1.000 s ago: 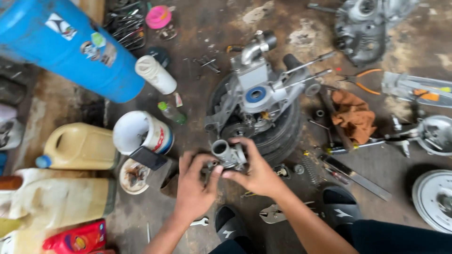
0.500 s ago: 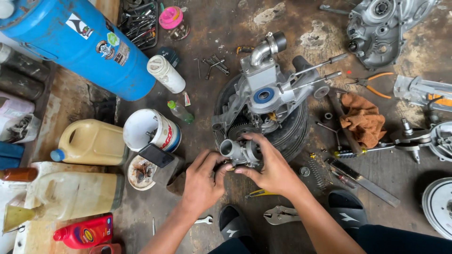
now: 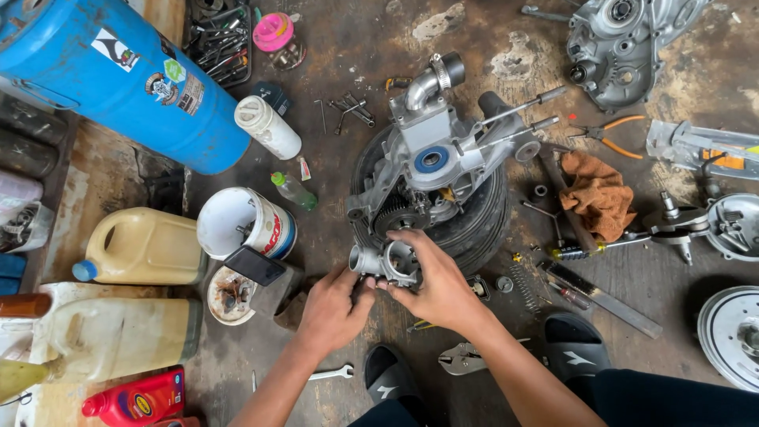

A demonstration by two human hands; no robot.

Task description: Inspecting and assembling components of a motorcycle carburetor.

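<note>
A small grey metal carburettor-like part (image 3: 383, 262) is held between both hands, just in front of a black tyre (image 3: 482, 225). My right hand (image 3: 433, 286) grips it from the right and top. From the lower left my left hand (image 3: 334, 311) cups its underside with fingers curled. On the tyre lies a grey engine casing (image 3: 431, 162) with a blue ring and a curved pipe.
A blue drum (image 3: 118, 75) lies upper left. Near it stand a white bucket (image 3: 245, 224), yellow jugs (image 3: 142, 247), a red bottle (image 3: 134, 399) and a white bottle (image 3: 267, 126). An orange rag (image 3: 597, 194), pliers (image 3: 605, 134), another casing (image 3: 624, 43) and loose tools lie at right. Black sandals (image 3: 573, 348) sit below.
The view has shifted, so everything sits a little higher and to the right in the picture. Both hands still hold the metal part; the left hand has closed in under it.
</note>
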